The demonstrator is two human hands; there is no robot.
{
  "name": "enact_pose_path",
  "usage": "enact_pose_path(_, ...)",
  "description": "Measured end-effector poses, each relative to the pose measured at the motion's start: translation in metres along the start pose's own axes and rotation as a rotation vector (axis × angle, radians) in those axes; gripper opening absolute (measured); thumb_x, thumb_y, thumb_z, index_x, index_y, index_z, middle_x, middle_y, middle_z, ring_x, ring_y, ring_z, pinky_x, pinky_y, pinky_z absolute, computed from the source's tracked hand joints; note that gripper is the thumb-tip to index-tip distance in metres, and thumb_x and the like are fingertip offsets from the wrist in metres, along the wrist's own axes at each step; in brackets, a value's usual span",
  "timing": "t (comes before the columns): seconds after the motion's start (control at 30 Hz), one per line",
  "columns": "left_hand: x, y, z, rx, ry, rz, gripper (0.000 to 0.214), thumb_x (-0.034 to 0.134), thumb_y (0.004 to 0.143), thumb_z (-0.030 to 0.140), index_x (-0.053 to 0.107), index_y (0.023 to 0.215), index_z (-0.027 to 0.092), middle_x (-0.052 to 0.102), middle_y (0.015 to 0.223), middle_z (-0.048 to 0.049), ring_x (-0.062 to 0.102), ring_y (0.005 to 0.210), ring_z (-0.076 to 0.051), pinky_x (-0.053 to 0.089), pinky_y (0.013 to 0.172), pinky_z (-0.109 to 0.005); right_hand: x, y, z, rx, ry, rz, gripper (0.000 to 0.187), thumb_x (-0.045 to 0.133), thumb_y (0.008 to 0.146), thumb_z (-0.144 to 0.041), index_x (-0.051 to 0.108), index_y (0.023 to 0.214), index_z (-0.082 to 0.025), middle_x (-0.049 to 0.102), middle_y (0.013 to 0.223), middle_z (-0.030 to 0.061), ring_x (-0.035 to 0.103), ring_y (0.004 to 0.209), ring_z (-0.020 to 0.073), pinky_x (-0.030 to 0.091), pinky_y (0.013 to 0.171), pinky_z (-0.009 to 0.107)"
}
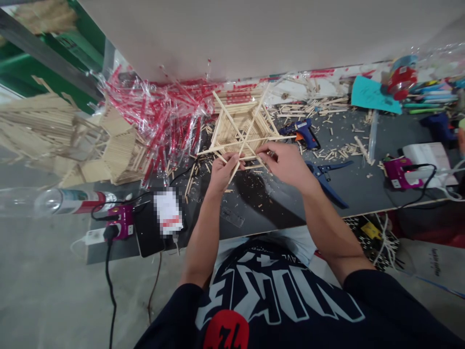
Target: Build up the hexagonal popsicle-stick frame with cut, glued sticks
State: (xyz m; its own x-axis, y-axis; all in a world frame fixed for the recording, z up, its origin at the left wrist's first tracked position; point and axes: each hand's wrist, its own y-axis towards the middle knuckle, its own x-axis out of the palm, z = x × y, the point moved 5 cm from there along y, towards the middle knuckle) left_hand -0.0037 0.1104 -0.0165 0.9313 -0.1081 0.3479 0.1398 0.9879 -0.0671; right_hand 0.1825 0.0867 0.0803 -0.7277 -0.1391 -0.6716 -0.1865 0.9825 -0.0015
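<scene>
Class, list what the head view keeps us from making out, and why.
In the head view:
Left hand: some fingertips, hidden by the stick frame.
Phone: its screen, pixelated.
Blue note: its writing, too small and blurred.
Stick stack: its far end, cut by the left edge.

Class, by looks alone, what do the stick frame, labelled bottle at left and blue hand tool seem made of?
Stick frame: probably wood, bare and matte; its sticks are pale straw-coloured.
Labelled bottle: most likely clear plastic, glossy; see-through with bright highlights.
Blue hand tool: smooth-looking plastic or painted metal; its even blue leaves that open.
</scene>
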Motion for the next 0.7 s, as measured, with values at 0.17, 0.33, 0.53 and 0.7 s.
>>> enact_pose_path(0.17,-0.0015,0.0003,-0.0004,-0.063,0.046,0.051,0.025,0.087,0.089,0.040,0.079,0.076,0.020,0.064,0.052,0.0029,0.071,0.061,-0.015,0.063,0.073,-0.028,0.0039,0.0043,0.0013,-0.007,-0.014,0.056,0.021,0.063,0.100,-0.025,0.082,0.109,-0.022,0.085,0.107,0.0088,0.073,0.085,0.0225,0.055,0.087,0.038)
enact_pose_path(0.33,-0.0008,0.0001,-0.0014,-0.072,0.039,0.061,0.029,0.085,0.092,0.043,0.080,0.076,0.019,0.063,0.053,0.0016,0.074,0.067,-0.017,0.062,0.075,-0.029,0.0055,0.0061,0.0044,0.011,-0.025,0.062,0.020,0.064,0.098,-0.024,0.084,0.101,-0.023,0.085,0.102,0.0076,0.073,0.084,0.0230,0.056,0.087,0.038)
enact_pose_path(0.53,-0.0019,0.0009,-0.0019,-0.063,-0.004,0.052,0.046,0.077,0.096,0.060,0.078,0.073,0.021,0.065,0.056,-0.0015,0.077,0.075,-0.020,0.061,0.073,-0.030,0.0055,0.0082,0.0019,0.000,-0.014,0.097,0.020,0.065,0.096,-0.025,0.085,0.097,-0.023,0.085,0.098,0.0073,0.073,0.082,0.0232,0.057,0.086,0.039)
enact_pose_path(0.7,-0.0009,-0.0008,0.0003,-0.036,-0.029,0.003,0.040,0.086,0.088,0.058,0.078,0.076,0.021,0.067,0.057,-0.0003,0.074,0.070,-0.019,0.061,0.076,-0.031,0.0051,0.0093,0.0016,-0.005,0.013,0.104,0.019,0.067,0.095,-0.024,0.086,0.095,-0.022,0.086,0.096,0.0072,0.073,0.079,0.0220,0.056,0.082,0.038)
